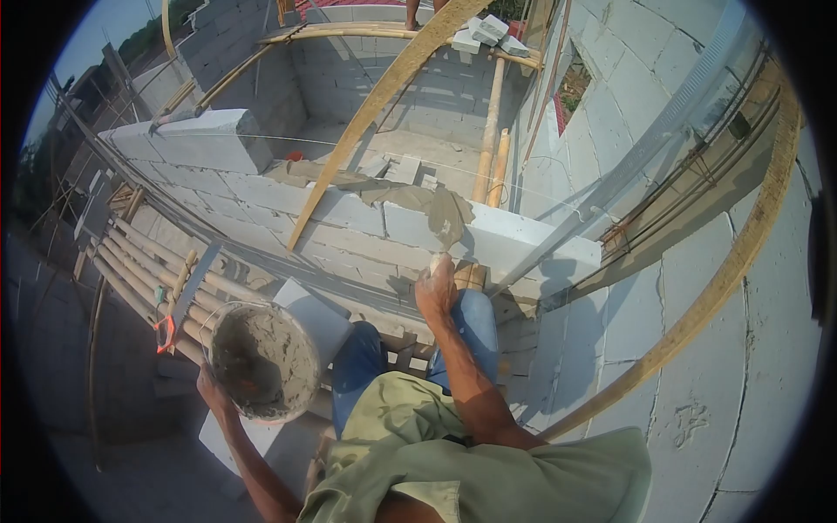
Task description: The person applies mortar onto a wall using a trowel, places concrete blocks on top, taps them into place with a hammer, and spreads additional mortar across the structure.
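Observation:
My right hand is closed round the handle of a trowel, whose mortar-covered blade rests at the top of a low wall of pale blocks. Grey mortar lies along the wall's top to the left of the blade. At the lower left, my left hand touches the side of a round bucket holding wet mortar; its fingers are partly hidden there. The bucket stands beside a white block.
A saw with an orange handle lies on bamboo poles at the left. Curved wooden boards cross the view. Block walls rise at the right. A person's legs show at the top.

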`<state>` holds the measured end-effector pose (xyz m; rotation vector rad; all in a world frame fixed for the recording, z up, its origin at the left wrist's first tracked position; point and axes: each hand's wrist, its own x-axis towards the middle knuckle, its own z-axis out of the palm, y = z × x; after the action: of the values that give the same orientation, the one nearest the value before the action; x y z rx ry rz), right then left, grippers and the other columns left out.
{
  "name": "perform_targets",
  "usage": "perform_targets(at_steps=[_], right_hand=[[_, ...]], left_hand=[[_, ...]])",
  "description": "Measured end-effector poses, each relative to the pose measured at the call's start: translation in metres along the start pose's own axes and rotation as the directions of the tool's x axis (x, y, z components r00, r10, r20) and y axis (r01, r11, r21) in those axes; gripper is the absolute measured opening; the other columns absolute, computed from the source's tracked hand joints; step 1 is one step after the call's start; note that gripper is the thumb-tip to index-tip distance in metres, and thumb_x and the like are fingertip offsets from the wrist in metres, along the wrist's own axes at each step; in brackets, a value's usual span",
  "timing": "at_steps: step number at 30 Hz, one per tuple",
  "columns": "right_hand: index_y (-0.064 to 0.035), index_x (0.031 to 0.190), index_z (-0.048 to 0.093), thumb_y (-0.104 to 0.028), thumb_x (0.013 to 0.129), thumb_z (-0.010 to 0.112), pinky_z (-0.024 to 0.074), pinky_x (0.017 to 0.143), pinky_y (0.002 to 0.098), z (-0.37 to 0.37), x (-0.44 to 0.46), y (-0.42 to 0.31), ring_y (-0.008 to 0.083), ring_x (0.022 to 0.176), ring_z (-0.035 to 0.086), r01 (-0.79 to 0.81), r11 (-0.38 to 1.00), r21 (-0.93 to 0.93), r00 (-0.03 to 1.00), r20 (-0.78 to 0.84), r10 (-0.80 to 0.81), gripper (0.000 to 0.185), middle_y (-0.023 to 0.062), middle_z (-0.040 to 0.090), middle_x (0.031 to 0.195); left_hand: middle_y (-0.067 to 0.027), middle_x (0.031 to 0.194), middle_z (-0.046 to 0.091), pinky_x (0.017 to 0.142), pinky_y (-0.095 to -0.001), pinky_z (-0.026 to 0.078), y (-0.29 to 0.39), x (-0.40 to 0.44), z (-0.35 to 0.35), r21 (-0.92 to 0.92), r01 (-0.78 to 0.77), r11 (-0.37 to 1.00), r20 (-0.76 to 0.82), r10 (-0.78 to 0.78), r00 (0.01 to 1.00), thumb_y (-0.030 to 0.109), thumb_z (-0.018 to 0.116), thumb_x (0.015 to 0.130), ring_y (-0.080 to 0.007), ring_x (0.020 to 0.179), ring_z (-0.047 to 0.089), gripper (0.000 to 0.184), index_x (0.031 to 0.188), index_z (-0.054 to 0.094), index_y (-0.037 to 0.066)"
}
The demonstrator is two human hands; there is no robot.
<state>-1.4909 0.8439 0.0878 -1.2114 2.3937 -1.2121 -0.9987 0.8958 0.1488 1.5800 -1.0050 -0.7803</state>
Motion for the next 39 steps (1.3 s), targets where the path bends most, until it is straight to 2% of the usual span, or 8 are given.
perform_targets(at_steps=[7,11,17,25,28,31,33,39], right_hand=[[-0.0008,0.122,0.050,-0.010,0.091,0.065,0.0527,0.081,0.0577,-0.001,-0.037,0.001,0.0517,0.098,0.065,0.128,0.990,-0.056,0.961,0.253,-0.110,0.036,0.0265,0.063,0.111],[0.0016,0.110,0.061,-0.016,0.089,0.066,0.0513,0.085,0.0500,-0.056,-0.075,-0.051,0.0472,0.098,0.064,0.189,0.904,0.383,0.837,0.420,-0.352,0.027,0.0233,0.064,0.104],[-0.0005,0.103,0.063,-0.024,0.091,0.069,0.0508,0.084,0.0511,-0.121,-0.076,-0.153,0.0450,0.097,0.063,0.491,0.816,0.306,0.310,0.814,-0.492,0.027,0.0190,0.066,0.102],[0.0026,0.109,0.063,-0.025,0.097,0.065,0.0530,0.081,0.0518,-0.072,-0.102,-0.164,0.0432,0.095,0.067,0.644,0.666,0.376,0.085,0.830,-0.551,0.030,0.0232,0.067,0.098],[0.0014,0.114,0.062,-0.027,0.101,0.061,0.0550,0.078,0.0512,-0.065,-0.101,-0.159,0.0424,0.086,0.069,0.688,0.568,0.453,-0.162,0.858,-0.488,0.031,0.0225,0.067,0.096],[0.0043,0.098,0.063,-0.027,0.099,0.060,0.0568,0.065,0.0444,-0.053,-0.102,-0.145,0.0334,0.063,0.067,0.579,0.375,0.724,-0.115,0.528,-0.842,0.032,0.0178,0.066,0.085],[0.0031,0.104,0.061,-0.034,0.103,0.057,0.0530,0.053,0.0403,-0.081,-0.091,-0.180,0.0260,0.056,0.063,0.076,0.986,0.148,-0.292,0.949,-0.119,0.037,0.0120,0.060,0.080],[-0.0008,0.115,0.060,-0.035,0.104,0.058,0.0400,0.042,0.0259,-0.099,-0.052,-0.153,0.0089,0.055,0.051,-0.560,0.815,-0.147,-0.517,0.831,-0.205,0.036,0.0019,0.054,0.081]], left_hand=[[-0.0077,0.091,0.070,0.074,-0.0344,0.051,0.011,-0.004,0.007,-0.041,0.028,0.999,-0.056,-0.030,0.998,0.040,0.045,0.111,-0.0155,0.080,0.062,0.054,0.105,0.069,-0.008],[0.0016,0.071,0.049,0.062,-0.0341,0.038,0.023,-0.011,0.008,0.048,0.063,0.997,-0.148,-0.055,0.987,0.047,0.053,0.107,-0.0115,0.067,0.043,0.054,0.080,0.056,0.000],[0.0021,0.066,0.044,0.058,-0.0326,0.034,0.102,-0.048,0.061,0.076,0.052,0.996,-0.172,-0.039,0.984,0.042,0.051,0.109,-0.0092,0.064,0.039,0.054,0.073,0.052,0.002],[0.0017,0.064,0.041,0.057,-0.0325,0.031,0.121,-0.073,0.096,0.135,-0.026,0.990,-0.118,0.042,0.992,0.035,0.053,0.110,-0.0096,0.064,0.035,0.051,0.072,0.050,0.002],[0.0012,0.064,0.041,0.057,-0.0328,0.031,0.127,-0.082,0.103,0.092,-0.039,0.995,-0.124,0.050,0.991,0.032,0.054,0.110,-0.0102,0.064,0.035,0.049,0.072,0.049,0.001],[0.0013,0.064,0.041,0.057,-0.0325,0.030,0.126,-0.084,0.108,0.071,-0.065,0.995,-0.124,0.073,0.990,0.029,0.055,0.110,-0.0099,0.064,0.035,0.048,0.071,0.048,0.001],[0.0019,0.065,0.042,0.058,-0.0325,0.030,0.120,-0.083,0.106,0.054,-0.015,0.998,-0.138,0.022,0.990,0.029,0.055,0.110,-0.0095,0.065,0.035,0.048,0.071,0.048,0.002],[0.0027,0.068,0.049,0.060,-0.0301,0.036,0.100,-0.072,0.078,-0.022,0.021,1.000,-0.200,-0.025,0.979,0.033,0.051,0.111,-0.0085,0.066,0.042,0.047,0.076,0.056,0.002]])
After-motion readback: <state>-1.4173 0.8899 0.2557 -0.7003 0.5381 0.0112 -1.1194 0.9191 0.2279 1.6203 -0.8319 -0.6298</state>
